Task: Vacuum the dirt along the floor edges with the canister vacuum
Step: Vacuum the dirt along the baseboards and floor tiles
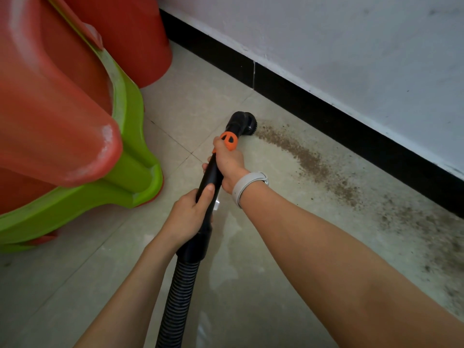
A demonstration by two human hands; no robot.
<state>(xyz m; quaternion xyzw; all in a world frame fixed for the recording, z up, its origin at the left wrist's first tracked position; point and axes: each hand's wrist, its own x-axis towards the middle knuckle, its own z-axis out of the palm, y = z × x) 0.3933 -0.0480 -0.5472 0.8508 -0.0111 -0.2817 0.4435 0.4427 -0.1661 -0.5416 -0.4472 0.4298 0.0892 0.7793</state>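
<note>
Red and green plastic furniture [75,136] at far left, standing on beige tiled floor [75,285]. Behind it, against the white wall [351,46], a red barrel [140,33]. Right of the furniture, a black baseboard [326,116] along the wall's foot.

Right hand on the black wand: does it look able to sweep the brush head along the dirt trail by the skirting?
Probably yes. The right hand grips the black wand, and nothing lies between the round brush head and the brown dirt trail.
</note>
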